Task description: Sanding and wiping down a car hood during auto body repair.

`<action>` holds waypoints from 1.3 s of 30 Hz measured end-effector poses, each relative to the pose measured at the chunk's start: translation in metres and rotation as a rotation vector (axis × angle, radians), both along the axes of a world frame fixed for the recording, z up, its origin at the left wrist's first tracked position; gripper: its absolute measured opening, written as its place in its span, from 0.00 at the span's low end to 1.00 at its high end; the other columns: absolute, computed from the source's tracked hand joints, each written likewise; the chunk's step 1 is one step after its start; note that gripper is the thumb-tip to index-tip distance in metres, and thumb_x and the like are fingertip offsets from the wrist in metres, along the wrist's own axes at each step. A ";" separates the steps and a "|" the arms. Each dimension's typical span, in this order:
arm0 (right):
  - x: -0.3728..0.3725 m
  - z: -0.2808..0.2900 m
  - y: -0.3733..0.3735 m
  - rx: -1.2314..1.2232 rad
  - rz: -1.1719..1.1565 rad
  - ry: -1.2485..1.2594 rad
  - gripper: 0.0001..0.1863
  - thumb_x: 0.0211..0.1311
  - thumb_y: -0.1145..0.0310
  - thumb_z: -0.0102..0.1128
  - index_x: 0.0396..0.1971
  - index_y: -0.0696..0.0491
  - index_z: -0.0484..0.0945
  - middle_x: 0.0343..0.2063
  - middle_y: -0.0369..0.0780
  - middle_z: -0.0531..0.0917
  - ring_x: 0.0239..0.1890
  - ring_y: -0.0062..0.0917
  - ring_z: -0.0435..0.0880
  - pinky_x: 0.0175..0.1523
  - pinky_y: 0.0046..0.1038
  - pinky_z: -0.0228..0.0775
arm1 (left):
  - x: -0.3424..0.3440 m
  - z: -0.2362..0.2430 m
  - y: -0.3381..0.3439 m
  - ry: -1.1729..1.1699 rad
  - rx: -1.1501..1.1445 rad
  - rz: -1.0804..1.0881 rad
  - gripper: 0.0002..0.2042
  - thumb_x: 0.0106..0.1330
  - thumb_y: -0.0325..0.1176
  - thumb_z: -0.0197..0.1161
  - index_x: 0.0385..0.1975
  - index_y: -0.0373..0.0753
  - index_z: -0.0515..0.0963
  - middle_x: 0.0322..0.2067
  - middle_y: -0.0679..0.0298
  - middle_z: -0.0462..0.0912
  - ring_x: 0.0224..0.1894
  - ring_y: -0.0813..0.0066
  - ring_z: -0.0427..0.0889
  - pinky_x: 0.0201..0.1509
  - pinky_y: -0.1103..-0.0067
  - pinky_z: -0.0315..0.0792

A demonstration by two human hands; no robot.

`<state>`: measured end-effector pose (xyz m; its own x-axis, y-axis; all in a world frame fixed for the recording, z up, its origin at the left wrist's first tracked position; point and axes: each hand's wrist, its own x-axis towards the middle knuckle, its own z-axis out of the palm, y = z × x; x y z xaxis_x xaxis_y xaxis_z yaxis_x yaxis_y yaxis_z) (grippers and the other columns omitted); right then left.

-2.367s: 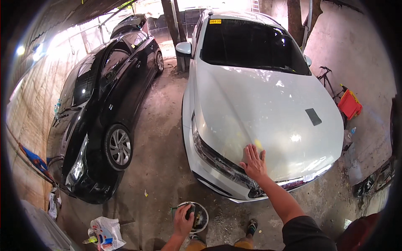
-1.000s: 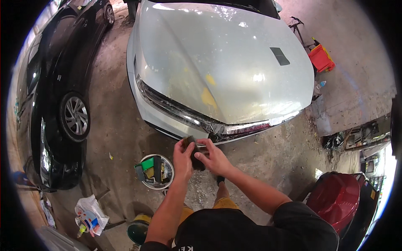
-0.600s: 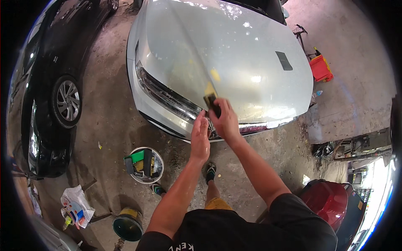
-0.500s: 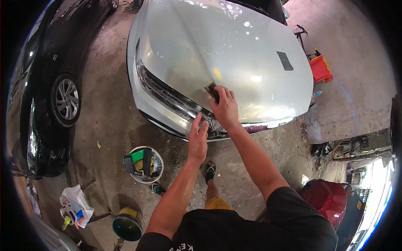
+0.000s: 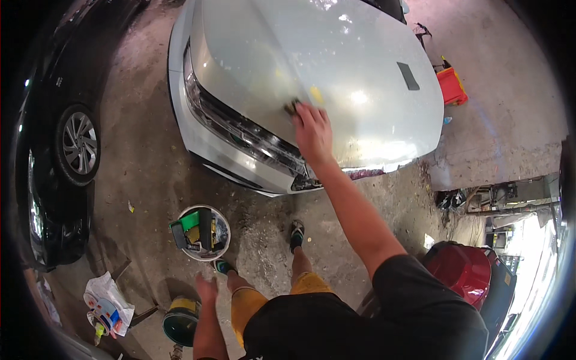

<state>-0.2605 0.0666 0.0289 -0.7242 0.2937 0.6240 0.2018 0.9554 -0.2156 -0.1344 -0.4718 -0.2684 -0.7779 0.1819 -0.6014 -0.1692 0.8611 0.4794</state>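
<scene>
My right hand (image 5: pixel 312 133) grips a small dark block, seemingly a sanding block (image 5: pixel 292 108), low against the hood (image 5: pixel 360 66) of a silver-white car. Dull patches and a yellow spot (image 5: pixel 316 94) mark the paint close to it. The headlight (image 5: pixel 240 131) lies just below that hand. My left hand (image 5: pixel 207 288) hangs low on the left, its fingers apart and holding nothing visible. It is between a white bucket (image 5: pixel 226 243) of blocks and tools, one of them green, and a dark green bucket (image 5: pixel 180 329).
A dark grey rectangular sheet (image 5: pixel 408 76) lies on the hood's right side. A black car (image 5: pixel 54 198) stands at the left. A red bumper-like part (image 5: pixel 462 273) is at the lower right, a red box (image 5: pixel 451 87) beyond the hood. White plastic and bottles (image 5: pixel 111 306) sit lower left.
My left hand has left the headlight edge and dropped back toward the buckets. My right hand has shifted slightly up and left with the sanding block. The whole view has also shifted a little.
</scene>
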 end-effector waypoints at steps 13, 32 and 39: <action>0.014 0.002 -0.021 0.028 0.027 -0.100 0.22 0.57 0.74 0.64 0.54 0.58 0.78 0.48 0.44 0.80 0.51 0.43 0.77 0.57 0.40 0.70 | -0.062 0.002 -0.027 0.145 0.003 0.343 0.33 0.66 0.41 0.63 0.66 0.26 0.64 0.63 0.39 0.69 0.67 0.44 0.67 0.70 0.64 0.60; 0.026 -0.001 -0.010 0.052 -0.060 -0.097 0.20 0.57 0.77 0.61 0.51 0.58 0.76 0.43 0.47 0.78 0.46 0.45 0.75 0.52 0.43 0.70 | -0.024 -0.026 -0.051 -0.008 0.121 0.579 0.33 0.68 0.42 0.58 0.68 0.28 0.60 0.67 0.39 0.63 0.70 0.46 0.63 0.72 0.66 0.57; -0.022 0.021 0.019 0.132 -0.157 -0.199 0.21 0.58 0.76 0.61 0.53 0.59 0.76 0.43 0.47 0.78 0.48 0.45 0.75 0.52 0.44 0.70 | -0.045 -0.028 -0.038 0.055 0.058 0.458 0.34 0.69 0.44 0.58 0.69 0.30 0.59 0.69 0.41 0.61 0.70 0.48 0.63 0.73 0.66 0.55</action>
